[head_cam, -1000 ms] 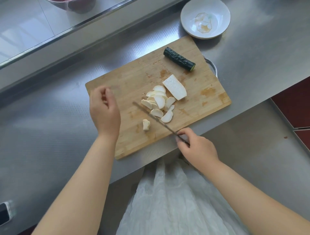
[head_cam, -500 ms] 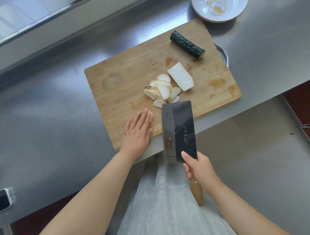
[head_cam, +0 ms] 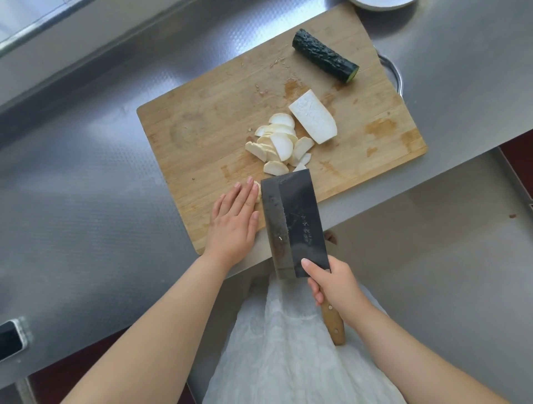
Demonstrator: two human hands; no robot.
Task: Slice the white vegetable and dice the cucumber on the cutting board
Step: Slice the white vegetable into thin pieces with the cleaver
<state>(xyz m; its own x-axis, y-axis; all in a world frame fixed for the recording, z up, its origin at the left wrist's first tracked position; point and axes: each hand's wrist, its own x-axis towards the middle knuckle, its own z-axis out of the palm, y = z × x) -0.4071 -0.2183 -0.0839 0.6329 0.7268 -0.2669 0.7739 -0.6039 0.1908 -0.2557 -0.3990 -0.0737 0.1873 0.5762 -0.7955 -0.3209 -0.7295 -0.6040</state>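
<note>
A wooden cutting board (head_cam: pixel 207 127) lies on the steel counter. On it are a dark green cucumber piece (head_cam: pixel 324 56) at the far right, an uncut white vegetable half (head_cam: pixel 313 120) in the middle, and a pile of several white slices (head_cam: pixel 278 144) beside it. My right hand (head_cam: pixel 336 284) grips the wooden handle of a broad cleaver (head_cam: pixel 294 222), whose blade lies flat over the board's near edge. My left hand (head_cam: pixel 235 222) lies flat with straight fingers on the board, just left of the blade, touching a small white piece (head_cam: pixel 257 191).
The steel counter (head_cam: pixel 86 173) has a raised ledge at the back. A white plate's rim (head_cam: pixel 380 3) shows at the top edge. A metal handle (head_cam: pixel 393 75) sticks out behind the board's right end. A phone (head_cam: pixel 10 341) lies at the lower left. White fabric (head_cam: pixel 288 360) hangs below.
One second ago the cleaver stood edge-down by the slices and my left hand hovered over the board's left part. The blade has turned flat, and my left hand has come down beside it.
</note>
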